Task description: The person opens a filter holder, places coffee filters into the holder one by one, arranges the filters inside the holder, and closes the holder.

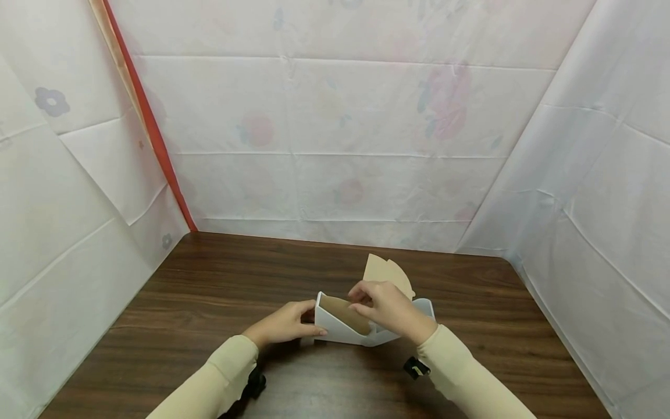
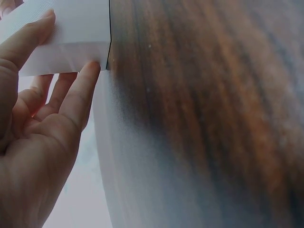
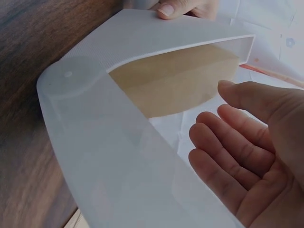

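A white case (image 1: 335,329) with a hinged, frosted lid (image 3: 109,147) stands on the table, its lid swung open to the right. Tan paper, apparently coffee filters (image 3: 175,80), sits inside the case. My left hand (image 1: 288,323) holds the case's left end, thumb on the near face and fingers against the end. Over the opening hovers my right hand (image 1: 389,308), its fingers loosely bent and holding nothing; the right wrist view shows it apart from the paper. More fan-shaped tan filters (image 1: 386,272) lie behind the case, partly hidden by that hand.
The dark wood-grain table (image 1: 251,267) is bordered by pale patterned sheets (image 1: 324,128) at the back and both sides. A red strip (image 1: 152,122) runs down the back left corner. Black wrist devices (image 1: 416,368) hang beneath the sleeves.
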Tool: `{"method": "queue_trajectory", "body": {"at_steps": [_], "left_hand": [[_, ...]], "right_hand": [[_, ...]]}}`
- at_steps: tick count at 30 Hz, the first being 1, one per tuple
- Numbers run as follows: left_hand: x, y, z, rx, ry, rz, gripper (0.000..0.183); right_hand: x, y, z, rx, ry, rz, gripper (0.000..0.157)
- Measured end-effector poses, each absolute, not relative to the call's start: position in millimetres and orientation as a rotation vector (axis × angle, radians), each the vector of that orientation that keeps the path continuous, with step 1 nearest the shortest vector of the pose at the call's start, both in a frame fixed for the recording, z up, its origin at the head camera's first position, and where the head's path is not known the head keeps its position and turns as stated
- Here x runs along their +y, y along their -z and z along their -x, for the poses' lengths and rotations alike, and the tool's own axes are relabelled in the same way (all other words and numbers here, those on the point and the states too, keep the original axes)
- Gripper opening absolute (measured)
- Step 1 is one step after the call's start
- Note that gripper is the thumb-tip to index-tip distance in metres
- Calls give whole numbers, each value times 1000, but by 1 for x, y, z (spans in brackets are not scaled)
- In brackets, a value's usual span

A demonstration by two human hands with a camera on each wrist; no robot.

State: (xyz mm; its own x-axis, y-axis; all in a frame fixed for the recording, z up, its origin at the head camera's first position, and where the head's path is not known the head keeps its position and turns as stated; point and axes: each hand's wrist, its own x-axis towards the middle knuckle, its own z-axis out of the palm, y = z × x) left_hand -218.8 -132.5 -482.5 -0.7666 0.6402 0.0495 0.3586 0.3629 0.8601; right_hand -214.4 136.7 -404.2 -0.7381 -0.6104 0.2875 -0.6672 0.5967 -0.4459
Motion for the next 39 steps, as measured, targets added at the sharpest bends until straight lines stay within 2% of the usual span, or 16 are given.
{"method": "queue_trajectory", "body": {"at_steps": [14, 26, 39], "left_hand": [[-133, 483, 219, 2358, -1347, -897, 37], [-133, 483, 218, 2329, -1370, -877, 37], [-133, 484, 219, 2325, -1372, -861, 39]], "right_hand": [[160, 375, 215, -2689, -824, -995, 15], [200, 352, 227, -2733, -889, -793, 18], [229, 364, 251, -2796, -935, -649, 19]]}}
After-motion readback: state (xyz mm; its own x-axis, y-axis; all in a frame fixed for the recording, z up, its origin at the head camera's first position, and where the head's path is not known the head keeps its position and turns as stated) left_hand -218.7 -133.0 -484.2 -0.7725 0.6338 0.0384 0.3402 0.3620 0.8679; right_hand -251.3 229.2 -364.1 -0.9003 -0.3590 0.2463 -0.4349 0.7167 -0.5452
